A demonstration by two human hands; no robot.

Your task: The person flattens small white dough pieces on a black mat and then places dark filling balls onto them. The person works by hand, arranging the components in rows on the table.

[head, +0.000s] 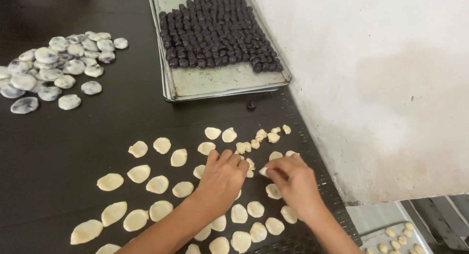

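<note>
A dark, nearly black table [73,151] fills the left and centre of the frame. A whitewashed wall [381,88], stained and patchy, takes the right side. At lower right, a strip of grey floor [371,217] shows.

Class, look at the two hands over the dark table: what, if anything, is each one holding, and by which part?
The right hand pinches a small pale dough piece by its edge, at the fingertips. The left hand rests palm-down on the table; whether anything lies beneath cannot be told.
</note>
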